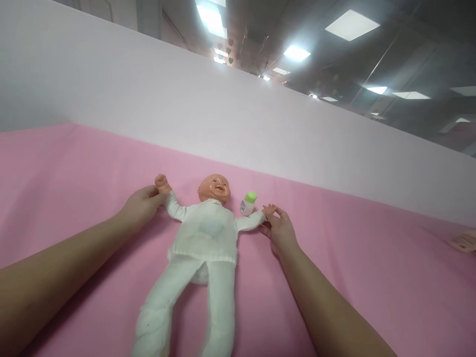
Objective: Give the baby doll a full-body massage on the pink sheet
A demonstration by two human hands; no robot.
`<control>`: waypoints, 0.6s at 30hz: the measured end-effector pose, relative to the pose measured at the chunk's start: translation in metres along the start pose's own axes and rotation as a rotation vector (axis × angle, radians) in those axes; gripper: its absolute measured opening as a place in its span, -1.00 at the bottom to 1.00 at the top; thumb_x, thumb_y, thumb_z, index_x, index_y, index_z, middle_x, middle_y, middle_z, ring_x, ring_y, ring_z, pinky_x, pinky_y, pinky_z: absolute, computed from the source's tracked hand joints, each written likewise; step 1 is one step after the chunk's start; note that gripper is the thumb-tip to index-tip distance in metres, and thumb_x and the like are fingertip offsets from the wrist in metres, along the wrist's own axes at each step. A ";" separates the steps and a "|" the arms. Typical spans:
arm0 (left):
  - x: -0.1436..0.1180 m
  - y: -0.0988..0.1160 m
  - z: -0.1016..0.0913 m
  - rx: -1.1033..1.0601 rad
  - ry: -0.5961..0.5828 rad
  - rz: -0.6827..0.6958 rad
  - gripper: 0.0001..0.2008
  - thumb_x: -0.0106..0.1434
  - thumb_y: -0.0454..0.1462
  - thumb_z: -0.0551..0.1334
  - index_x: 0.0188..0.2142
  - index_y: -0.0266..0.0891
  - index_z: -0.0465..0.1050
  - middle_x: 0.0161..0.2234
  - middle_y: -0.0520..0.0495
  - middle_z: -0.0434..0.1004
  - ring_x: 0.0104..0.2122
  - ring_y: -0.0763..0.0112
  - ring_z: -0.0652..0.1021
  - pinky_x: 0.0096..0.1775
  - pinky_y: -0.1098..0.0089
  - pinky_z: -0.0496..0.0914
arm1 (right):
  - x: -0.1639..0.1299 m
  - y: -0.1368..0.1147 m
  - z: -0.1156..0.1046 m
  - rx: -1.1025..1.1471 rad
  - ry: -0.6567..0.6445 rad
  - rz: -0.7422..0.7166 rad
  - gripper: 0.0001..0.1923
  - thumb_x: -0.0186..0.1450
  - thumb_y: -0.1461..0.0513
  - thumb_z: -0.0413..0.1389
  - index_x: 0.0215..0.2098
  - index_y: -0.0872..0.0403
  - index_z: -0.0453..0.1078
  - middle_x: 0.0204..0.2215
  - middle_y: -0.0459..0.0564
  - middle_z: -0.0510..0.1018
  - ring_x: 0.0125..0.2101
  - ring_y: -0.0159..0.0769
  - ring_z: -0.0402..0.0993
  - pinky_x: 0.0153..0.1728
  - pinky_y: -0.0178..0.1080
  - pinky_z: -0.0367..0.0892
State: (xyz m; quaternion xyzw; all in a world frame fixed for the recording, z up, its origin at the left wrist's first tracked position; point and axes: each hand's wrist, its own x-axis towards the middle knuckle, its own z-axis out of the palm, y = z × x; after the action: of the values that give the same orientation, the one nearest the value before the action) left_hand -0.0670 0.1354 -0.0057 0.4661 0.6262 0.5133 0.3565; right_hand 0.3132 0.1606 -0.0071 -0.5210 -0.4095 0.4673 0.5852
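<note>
Hands [143, 204] [279, 229] on doll's [206, 233] wrists

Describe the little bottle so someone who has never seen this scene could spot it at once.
Start at the pink sheet and find the baby doll in white clothes lying on its back in the middle. The bottle sits beside the doll's head, just above the doll's arm that the right hand holds. It is the only small white thing with a green cap.
</note>
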 end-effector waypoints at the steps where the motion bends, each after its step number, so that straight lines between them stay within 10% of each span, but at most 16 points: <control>1: 0.007 -0.006 -0.002 -0.072 -0.022 -0.031 -0.70 0.08 -0.05 0.36 -0.36 -0.23 0.51 -0.44 -0.03 0.54 -0.42 0.29 0.54 -0.35 0.36 0.45 | 0.004 0.002 -0.002 0.001 0.021 0.051 -0.45 0.19 0.06 0.36 0.07 -0.02 0.32 0.03 0.08 0.59 -0.21 -0.16 0.64 -0.16 -0.03 0.62; 7: 0.018 -0.015 -0.006 -0.225 -0.111 -0.025 -0.68 0.06 -0.07 0.42 -0.34 -0.25 0.50 -0.47 -0.01 0.49 -0.46 0.32 0.52 -0.35 0.34 0.47 | 0.009 0.006 -0.003 -0.030 0.070 0.095 -0.51 0.19 0.11 0.35 0.03 0.00 0.34 -0.15 0.03 0.64 -0.30 -0.19 0.63 -0.27 -0.08 0.62; 18: -0.035 0.027 0.015 0.053 -0.484 0.306 -0.62 0.21 -0.07 0.37 -0.01 -0.11 0.58 -0.07 -0.09 0.63 -0.11 0.13 0.60 -0.10 0.26 0.49 | -0.061 -0.013 0.024 -0.434 -0.298 -0.490 -0.39 0.32 0.12 0.23 0.28 -0.07 0.18 0.07 0.07 0.54 -0.10 -0.17 0.58 -0.13 -0.11 0.55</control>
State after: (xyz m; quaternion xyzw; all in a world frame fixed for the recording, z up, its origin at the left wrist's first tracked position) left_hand -0.0362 0.1074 0.0157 0.6734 0.4586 0.4184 0.4014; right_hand 0.2778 0.1060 0.0095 -0.4458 -0.6928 0.2861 0.4893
